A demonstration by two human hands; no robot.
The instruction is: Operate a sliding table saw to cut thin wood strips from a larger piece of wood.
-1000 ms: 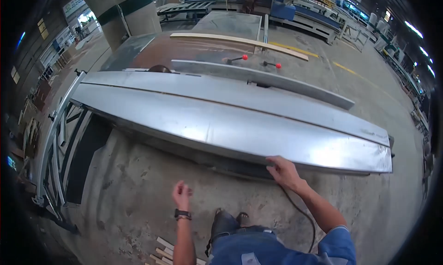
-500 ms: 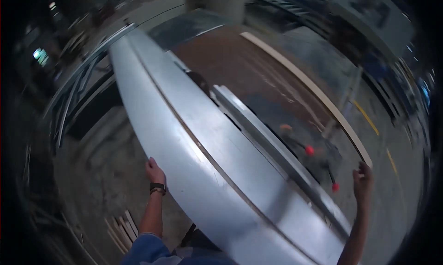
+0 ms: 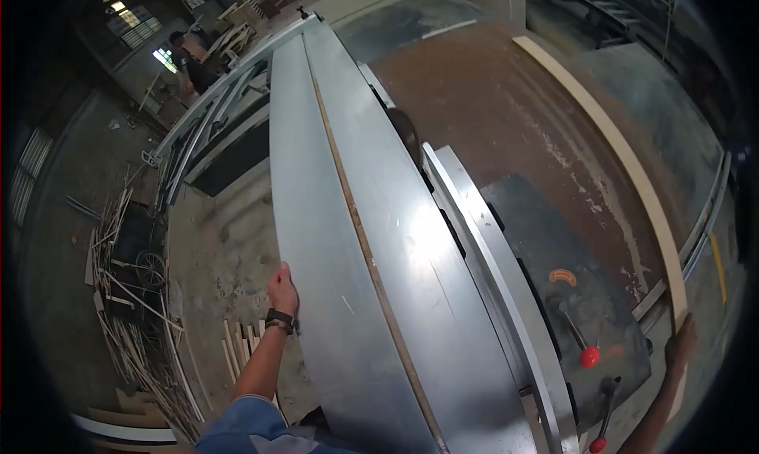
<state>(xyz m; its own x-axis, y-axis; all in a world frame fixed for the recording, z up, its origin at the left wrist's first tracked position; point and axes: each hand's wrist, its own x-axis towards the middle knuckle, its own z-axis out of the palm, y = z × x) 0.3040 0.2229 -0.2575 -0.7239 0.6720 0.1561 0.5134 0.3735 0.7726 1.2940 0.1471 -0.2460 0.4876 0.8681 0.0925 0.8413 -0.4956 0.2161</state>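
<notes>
i see the long pale board (image 3: pixel 630 155) along the brown counter's (image 3: pixel 482 98) right side, the right hand's (image 3: pixel 682 343) grip wrapped round its near part. i judge it light and stiff, best held by both edges. the left hand (image 3: pixel 283 293) touches the silver counter's (image 3: pixel 304 177) left edge; its grip i can't tell.

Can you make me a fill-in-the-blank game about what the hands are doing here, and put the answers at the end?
1. The long, pale strip that the right hand is on is made of ____.
2. The left hand, at the edge of the silver metal table, has a dark band around its ____.
3. The round knobs on the levers are coloured ____.
4. The number of those levers is ____.

Missing words: wood; wrist; red; two.
</notes>
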